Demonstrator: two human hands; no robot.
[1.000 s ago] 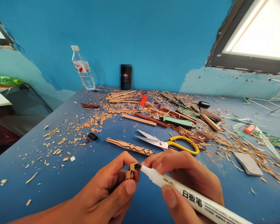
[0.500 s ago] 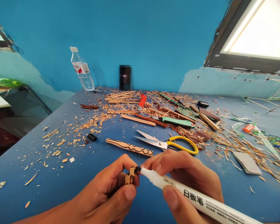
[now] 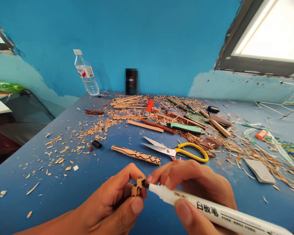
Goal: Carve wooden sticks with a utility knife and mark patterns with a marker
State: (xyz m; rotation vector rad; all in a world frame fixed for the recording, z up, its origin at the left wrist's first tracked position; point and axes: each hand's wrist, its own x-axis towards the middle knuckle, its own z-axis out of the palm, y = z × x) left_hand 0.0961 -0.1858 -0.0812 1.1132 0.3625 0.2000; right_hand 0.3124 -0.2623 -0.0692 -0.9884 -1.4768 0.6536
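Left hand [image 3: 112,204] grip pinches small patterned wooden piece [image 3: 137,187]; right hand [image 3: 198,182] grip holds white marker [image 3: 210,211], inking it. Steady tip needed.

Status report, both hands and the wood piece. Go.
Left hand pinching small wood piece. Right hand holding white marker, tip on the piece. Scissors and patterned stick just beyond, not touching.

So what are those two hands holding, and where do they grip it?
The left hand pinches a small black-marked wooden piece between thumb and forefinger, its top showing. The right hand grips a white marker pen just behind its tip.
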